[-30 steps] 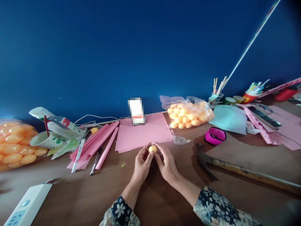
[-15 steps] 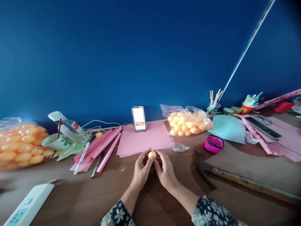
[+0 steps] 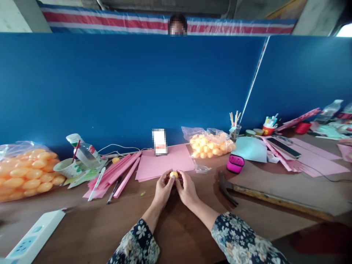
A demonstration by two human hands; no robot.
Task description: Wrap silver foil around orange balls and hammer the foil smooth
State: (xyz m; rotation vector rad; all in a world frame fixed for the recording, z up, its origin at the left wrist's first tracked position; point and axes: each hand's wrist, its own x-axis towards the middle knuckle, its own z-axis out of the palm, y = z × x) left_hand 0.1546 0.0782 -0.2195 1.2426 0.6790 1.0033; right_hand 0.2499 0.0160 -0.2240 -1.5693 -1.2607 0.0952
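Observation:
A small yellow-orange ball [image 3: 173, 175], the size of a table tennis ball, is held between both hands just above the table. My left hand [image 3: 163, 187] grips it from the left, fingers curled behind and thumb in front. On the other side, my right hand [image 3: 187, 189] closes on it with thumb and fingertips. The fingers hide much of the ball. Beyond the hands lie pink paper sheets [image 3: 176, 157] with a blurred-out upright phone-like object [image 3: 160, 142] on them. A small clear plastic packet [image 3: 202, 169] rests to the right of the hands.
Bags of orange balls stand left [image 3: 30, 172] and centre right [image 3: 210, 145]. A claw hammer [image 3: 264, 196] and magenta pouch [image 3: 235, 163] lie right. Pink strips [image 3: 118, 168], a pen [image 3: 113, 190], a cup [image 3: 67, 168] and a power strip [image 3: 35, 234] are left. A person's head shows above the partition [image 3: 132, 84].
My view has tilted up and shifted right, bringing the partition's top and a person's head into sight. Both hands keep the ball in nearly the same hold.

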